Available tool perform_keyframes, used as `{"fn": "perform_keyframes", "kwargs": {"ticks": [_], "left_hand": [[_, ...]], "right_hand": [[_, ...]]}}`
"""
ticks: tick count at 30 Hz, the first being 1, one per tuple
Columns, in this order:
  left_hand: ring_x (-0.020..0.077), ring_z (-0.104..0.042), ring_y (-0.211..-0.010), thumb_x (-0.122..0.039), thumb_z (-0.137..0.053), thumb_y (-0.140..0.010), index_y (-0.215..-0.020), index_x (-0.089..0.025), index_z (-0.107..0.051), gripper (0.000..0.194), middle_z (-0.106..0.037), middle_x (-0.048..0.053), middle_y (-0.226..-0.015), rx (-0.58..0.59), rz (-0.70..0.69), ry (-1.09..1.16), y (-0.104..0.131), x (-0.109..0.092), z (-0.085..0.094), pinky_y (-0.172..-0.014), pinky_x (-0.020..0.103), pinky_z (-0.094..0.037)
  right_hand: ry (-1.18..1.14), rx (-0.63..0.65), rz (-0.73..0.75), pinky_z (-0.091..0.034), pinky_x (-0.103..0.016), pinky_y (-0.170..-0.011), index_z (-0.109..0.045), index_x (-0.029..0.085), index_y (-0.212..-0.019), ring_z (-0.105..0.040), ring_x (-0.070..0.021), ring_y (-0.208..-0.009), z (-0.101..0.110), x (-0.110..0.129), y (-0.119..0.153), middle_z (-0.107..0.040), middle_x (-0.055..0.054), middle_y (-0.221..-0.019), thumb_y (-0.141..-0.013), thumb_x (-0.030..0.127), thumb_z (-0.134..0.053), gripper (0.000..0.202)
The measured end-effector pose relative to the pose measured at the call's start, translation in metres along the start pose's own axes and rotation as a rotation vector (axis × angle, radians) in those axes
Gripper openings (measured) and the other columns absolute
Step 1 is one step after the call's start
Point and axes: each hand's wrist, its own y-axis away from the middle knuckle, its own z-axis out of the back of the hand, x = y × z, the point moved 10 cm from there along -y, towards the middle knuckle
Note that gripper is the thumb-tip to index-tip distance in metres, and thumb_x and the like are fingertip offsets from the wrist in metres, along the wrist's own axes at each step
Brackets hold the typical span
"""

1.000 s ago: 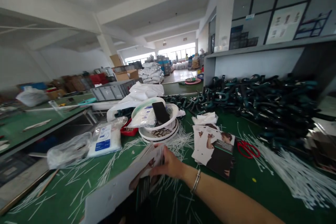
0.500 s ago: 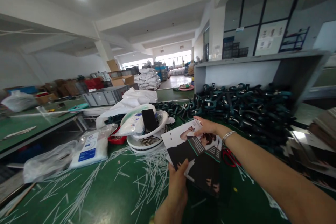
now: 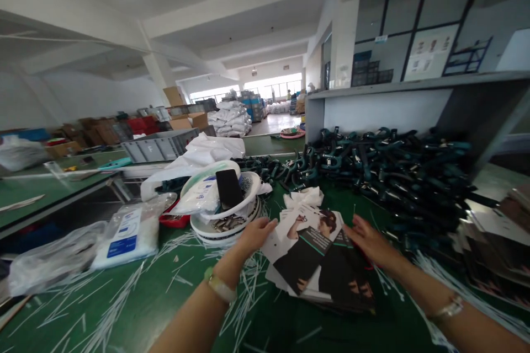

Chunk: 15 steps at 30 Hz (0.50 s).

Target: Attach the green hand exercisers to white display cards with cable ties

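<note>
A fanned pile of printed cards (image 3: 318, 270), black and white with a picture of a person, lies on the green table in front of me. At its left edge is my left hand (image 3: 255, 236), fingers stretched toward the cards and gripping nothing; whether the tips touch is hard to tell. My right hand (image 3: 375, 242) is at the right edge, its fingers apart. Part of a red handle (image 3: 367, 266) shows beneath it. Crumpled white paper (image 3: 304, 197) lies just behind the cards.
Dark green clamp-like tools (image 3: 372, 171) are heaped under a grey shelf (image 3: 414, 86). White bowls with metal parts (image 3: 227, 224) and a phone (image 3: 229, 190) stand left. Thin white strips (image 3: 136, 287) litter the table (image 3: 165, 309). More cards (image 3: 492, 237) are stacked right.
The cards that both hands gripped at a tilt now lie on the pile. My hands have let go and moved apart, left hand up and leftward, right hand down and rightward.
</note>
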Motion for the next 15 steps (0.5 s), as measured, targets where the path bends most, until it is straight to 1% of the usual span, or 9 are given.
{"fn": "perform_keyframes", "kwargs": {"ticks": [1, 2, 3, 5, 8, 10, 12, 15], "left_hand": [[0.0313, -0.059, -0.101, -0.047, -0.067, -0.065, -0.090, -0.012, -0.067, 0.043, -0.070, 0.011, -0.090, 0.071, 0.049, 0.009, -0.010, 0.000, -0.010, -0.084, 0.038, -0.046], [0.0306, -0.063, -0.090, -0.048, -0.069, -0.064, -0.084, -0.012, -0.068, 0.042, -0.071, 0.010, -0.079, 0.130, 0.089, 0.028, -0.016, 0.002, -0.021, -0.079, 0.038, -0.048], [0.0295, -0.064, -0.082, -0.048, -0.070, -0.062, -0.083, -0.011, -0.068, 0.042, -0.070, 0.010, -0.074, 0.187, 0.125, 0.051, -0.018, 0.006, -0.032, -0.074, 0.038, -0.049], [0.0271, -0.066, -0.076, -0.045, -0.070, -0.063, -0.087, -0.012, -0.067, 0.041, -0.071, 0.011, -0.077, 0.285, 0.177, 0.120, -0.012, 0.013, -0.054, -0.070, 0.036, -0.051], [0.0241, -0.066, -0.080, -0.040, -0.064, -0.070, -0.097, -0.011, -0.065, 0.040, -0.071, 0.012, -0.089, 0.388, 0.222, 0.247, 0.006, 0.017, -0.083, -0.072, 0.034, -0.052], [0.0222, -0.066, -0.079, -0.039, -0.059, -0.074, -0.103, -0.010, -0.062, 0.041, -0.071, 0.011, -0.090, 0.409, 0.234, 0.312, 0.017, 0.016, -0.095, -0.073, 0.033, -0.052], [0.0205, -0.066, -0.077, -0.036, -0.059, -0.075, -0.112, -0.012, -0.057, 0.045, -0.071, 0.009, -0.090, 0.396, 0.220, 0.355, 0.024, 0.013, -0.102, -0.071, 0.031, -0.052], [0.0203, -0.067, -0.076, -0.030, -0.065, -0.071, -0.127, -0.020, -0.044, 0.061, -0.070, 0.005, -0.092, 0.389, 0.189, 0.437, 0.032, 0.010, -0.110, -0.068, 0.030, -0.052]], "right_hand": [[-0.049, 0.027, -0.048, -0.034, -0.043, -0.103, -0.036, 0.015, -0.137, -0.040, -0.0298, -0.126, -0.006, -0.009, 0.014, -0.037, -0.016, -0.141, -0.069, 0.062, -0.057, 0.085], [-0.110, 0.062, -0.067, -0.033, -0.042, -0.104, -0.039, 0.019, -0.135, -0.039, -0.0289, -0.126, -0.015, -0.013, 0.027, -0.040, -0.013, -0.140, -0.069, 0.063, -0.057, 0.081], [-0.182, 0.075, -0.084, -0.034, -0.041, -0.104, -0.041, 0.022, -0.134, -0.040, -0.0280, -0.126, -0.024, -0.014, 0.036, -0.044, -0.011, -0.138, -0.070, 0.063, -0.057, 0.078], [-0.329, 0.107, -0.119, -0.036, -0.041, -0.102, -0.043, 0.025, -0.132, -0.043, -0.0263, -0.124, -0.043, -0.011, 0.047, -0.047, -0.007, -0.136, -0.071, 0.061, -0.057, 0.072], [-0.497, 0.182, -0.112, -0.042, -0.039, -0.096, -0.044, 0.025, -0.130, -0.049, -0.0241, -0.118, -0.070, 0.007, 0.046, -0.052, -0.007, -0.131, -0.070, 0.051, -0.062, 0.067], [-0.507, 0.191, -0.083, -0.044, -0.037, -0.093, -0.046, 0.023, -0.126, -0.054, -0.0238, -0.113, -0.076, 0.016, 0.040, -0.058, -0.008, -0.123, -0.068, 0.044, -0.065, 0.064], [-0.469, 0.199, -0.062, -0.045, -0.037, -0.091, -0.047, 0.022, -0.123, -0.056, -0.0236, -0.108, -0.076, 0.019, 0.035, -0.061, -0.007, -0.116, -0.066, 0.041, -0.067, 0.063], [-0.453, 0.290, -0.027, -0.045, -0.036, -0.088, -0.044, 0.023, -0.124, -0.058, -0.0221, -0.104, -0.076, 0.017, 0.035, -0.061, -0.007, -0.115, -0.067, 0.042, -0.067, 0.065]]}}
